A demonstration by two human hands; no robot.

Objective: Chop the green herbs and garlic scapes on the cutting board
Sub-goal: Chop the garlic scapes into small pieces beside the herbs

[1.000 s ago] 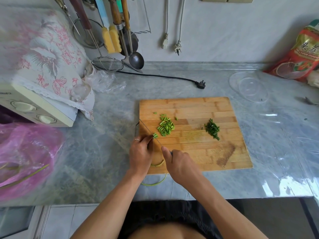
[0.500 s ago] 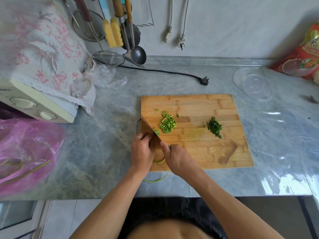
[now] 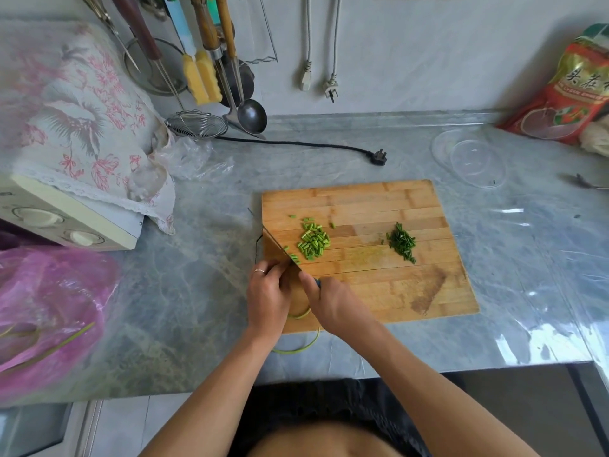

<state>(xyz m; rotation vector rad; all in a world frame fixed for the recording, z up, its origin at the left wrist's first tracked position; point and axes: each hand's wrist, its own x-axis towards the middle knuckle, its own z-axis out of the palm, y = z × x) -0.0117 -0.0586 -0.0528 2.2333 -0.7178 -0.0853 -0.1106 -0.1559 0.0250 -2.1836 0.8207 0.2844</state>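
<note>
Knife (image 3: 278,244) lowered again; more cut pieces (image 3: 294,257) beside blade.

Bright, even daylight, soft shadows. Glare patches on the glossy table (image 3: 540,341) at right. Wide-angle bowing at edges. Pink bag (image 3: 49,311) and cloth-covered appliance (image 3: 66,127) at left soft, smeared; cutting board (image 3: 379,291) sharp.

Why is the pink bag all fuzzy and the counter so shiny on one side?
Head view: the pink bag sits at the wide lens's left edge, where things smear and stretch; the cutting board in the middle stays sharp. White glare patches shine on the countertop at lower right, as bright light bounces off it.
</note>
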